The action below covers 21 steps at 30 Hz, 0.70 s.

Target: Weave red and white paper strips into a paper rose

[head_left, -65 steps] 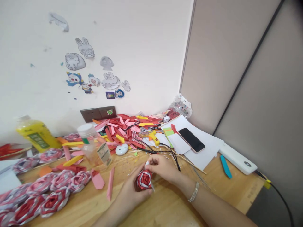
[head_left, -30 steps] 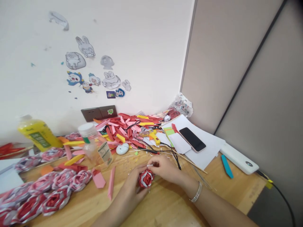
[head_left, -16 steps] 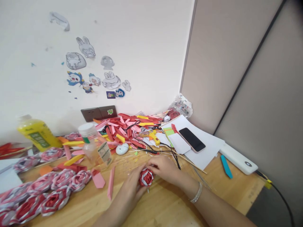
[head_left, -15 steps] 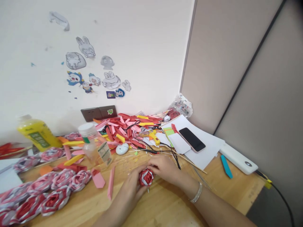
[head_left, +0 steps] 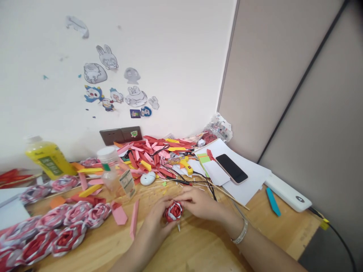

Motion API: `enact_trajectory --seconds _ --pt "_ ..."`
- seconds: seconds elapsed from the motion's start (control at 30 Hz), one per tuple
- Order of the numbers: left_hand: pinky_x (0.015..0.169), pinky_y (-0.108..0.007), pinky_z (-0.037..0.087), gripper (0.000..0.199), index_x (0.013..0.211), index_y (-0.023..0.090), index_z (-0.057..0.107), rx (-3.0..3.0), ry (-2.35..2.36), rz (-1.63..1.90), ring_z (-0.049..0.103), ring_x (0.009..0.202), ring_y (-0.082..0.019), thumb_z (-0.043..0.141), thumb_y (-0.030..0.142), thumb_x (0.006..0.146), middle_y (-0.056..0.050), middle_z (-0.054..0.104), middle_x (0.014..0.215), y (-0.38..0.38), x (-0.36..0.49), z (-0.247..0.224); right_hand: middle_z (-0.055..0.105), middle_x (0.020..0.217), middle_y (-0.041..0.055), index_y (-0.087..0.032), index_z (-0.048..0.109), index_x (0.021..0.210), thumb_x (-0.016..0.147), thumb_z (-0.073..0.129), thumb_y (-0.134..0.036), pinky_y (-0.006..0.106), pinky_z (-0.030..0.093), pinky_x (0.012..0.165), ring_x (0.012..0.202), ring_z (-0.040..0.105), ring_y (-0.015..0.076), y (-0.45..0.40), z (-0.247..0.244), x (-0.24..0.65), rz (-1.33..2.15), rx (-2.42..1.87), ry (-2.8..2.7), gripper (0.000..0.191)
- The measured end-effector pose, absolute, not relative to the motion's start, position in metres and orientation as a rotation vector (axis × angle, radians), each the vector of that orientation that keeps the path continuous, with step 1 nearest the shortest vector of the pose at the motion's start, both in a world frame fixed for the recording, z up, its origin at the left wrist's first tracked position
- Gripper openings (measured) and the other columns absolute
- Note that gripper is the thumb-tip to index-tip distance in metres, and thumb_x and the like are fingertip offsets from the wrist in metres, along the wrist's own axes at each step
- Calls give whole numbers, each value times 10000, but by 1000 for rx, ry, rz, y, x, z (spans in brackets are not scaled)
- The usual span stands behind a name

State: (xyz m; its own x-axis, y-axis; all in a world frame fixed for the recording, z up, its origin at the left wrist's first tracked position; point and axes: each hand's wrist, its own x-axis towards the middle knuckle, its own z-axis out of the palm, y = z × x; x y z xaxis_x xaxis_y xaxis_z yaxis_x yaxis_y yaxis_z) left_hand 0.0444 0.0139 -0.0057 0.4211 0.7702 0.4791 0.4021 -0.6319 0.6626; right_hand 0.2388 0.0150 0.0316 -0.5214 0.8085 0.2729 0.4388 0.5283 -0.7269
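A red and white paper rose [head_left: 173,211] is held between my two hands above the front of the wooden table. My left hand [head_left: 157,219] wraps round its left side, with the thumb beneath it. The fingers of my right hand [head_left: 195,202] press on the flower's upper right edge, and their tips are partly hidden. Below the rose a short pale stick end [head_left: 179,227] pokes out. To the left lie several finished paper roses, such as a red and white one [head_left: 69,238] and a pink one [head_left: 98,215].
A heap of folded paper strips [head_left: 147,155] lies along the wall, beside a yellow glue gun [head_left: 185,165] with its cable. A clear bottle [head_left: 110,177], yellow bottle [head_left: 51,156], white earbud case [head_left: 148,178], phone [head_left: 231,168] on paper and white power strip [head_left: 289,192] stand around.
The rose has turned slightly and shifted a little left in my hands. My right fingers have moved left along its upper edge. The whole view has shifted slightly.
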Motion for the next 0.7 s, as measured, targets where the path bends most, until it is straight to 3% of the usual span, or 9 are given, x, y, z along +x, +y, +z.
enact_trajectory --seconds 0.13,0.3,0.43,0.57,0.7 --pt "858 -424 531 331 1009 206 616 2180 1043 1063 652 995 -262 691 203 687 -104 693 1067 11 45 -1 665 944 25 -239 697 996 864 516 -120 252 432 813 906 585 154 14 32 235 799 -1031 -2088 254" --pt "840 -399 543 359 1037 203 608 2152 1032 1053 661 979 -253 689 199 687 -102 701 1059 11 45 -3 668 827 12 -170 664 994 777 578 -81 215 449 642 719 599 131 18 20 230 938 -1199 -1824 250" --pt "839 -401 544 341 1028 202 616 2173 1010 1082 662 978 -254 670 187 691 -103 701 1058 12 46 -3 671 778 -3 -166 693 894 779 572 -95 202 433 610 681 587 120 20 18 231 1025 -1152 -1837 181" --pt "821 -390 552 308 987 210 624 2197 992 1120 669 963 -255 671 183 684 -98 705 1042 11 47 -4 672 754 5 -165 693 860 802 572 -138 201 429 591 661 585 123 17 19 228 929 -1173 -1843 137" --pt "826 -397 552 319 986 227 625 2228 997 1123 669 971 -260 664 163 676 -88 707 1045 10 47 -7 664 711 -6 -185 694 797 743 548 -31 205 419 589 645 583 125 12 18 222 719 -1253 -1853 219"
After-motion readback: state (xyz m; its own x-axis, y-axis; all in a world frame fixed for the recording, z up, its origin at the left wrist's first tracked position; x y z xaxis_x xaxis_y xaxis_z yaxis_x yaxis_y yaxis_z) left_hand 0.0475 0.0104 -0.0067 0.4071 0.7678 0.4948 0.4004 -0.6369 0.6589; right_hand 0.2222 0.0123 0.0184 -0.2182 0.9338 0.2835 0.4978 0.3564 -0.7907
